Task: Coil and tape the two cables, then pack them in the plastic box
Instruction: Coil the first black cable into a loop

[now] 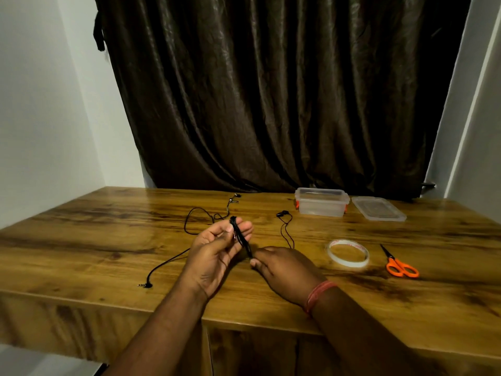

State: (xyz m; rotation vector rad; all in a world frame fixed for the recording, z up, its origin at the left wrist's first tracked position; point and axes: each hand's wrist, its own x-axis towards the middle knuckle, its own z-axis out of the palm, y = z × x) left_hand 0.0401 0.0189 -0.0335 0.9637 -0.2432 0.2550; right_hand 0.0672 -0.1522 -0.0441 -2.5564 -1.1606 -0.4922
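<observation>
My left hand [217, 248] is raised above the table with a thin black earphone cable [238, 233] wound in loops round its fingers. My right hand [282, 267] pinches the same cable just below the loops. The loose end of this cable, with its earbuds [283, 213], trails on the table behind my right hand. A second black cable [168, 263] lies on the table to the left, its jack plug [145, 285] near the front edge and its earbuds [234, 198] far back. The open clear plastic box [321, 206] stands at the back right.
The box's clear lid [378, 208] lies flat to the right of the box. A roll of clear tape [348, 253] and orange-handled scissors [398, 264] lie on the wooden table [81, 240] to the right of my hands. A dark curtain hangs behind the table.
</observation>
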